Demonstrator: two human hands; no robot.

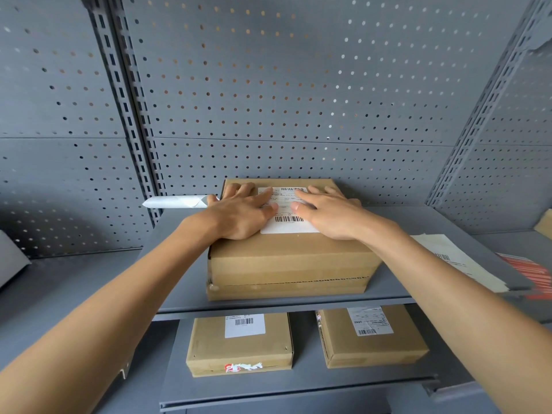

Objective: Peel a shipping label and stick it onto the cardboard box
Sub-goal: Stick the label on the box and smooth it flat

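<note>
A brown cardboard box [286,261] sits on the upper grey shelf [185,282]. A white shipping label [285,224] with barcodes lies flat on the box's top face. My left hand [242,212] rests palm down on the box, fingers spread over the label's left edge. My right hand [328,212] lies flat over the label's right side, fingers spread. The two thumbs nearly meet over the label's middle. Neither hand holds anything. Part of the label is hidden under the hands.
A rolled white paper [176,201] lies behind the box at the left. Cream backing sheets [457,261] and a red-striped sheet [531,273] lie on the shelf at right. Two labelled cardboard boxes [239,345] [373,336] stand on the lower shelf. Grey pegboard [268,85] closes the back.
</note>
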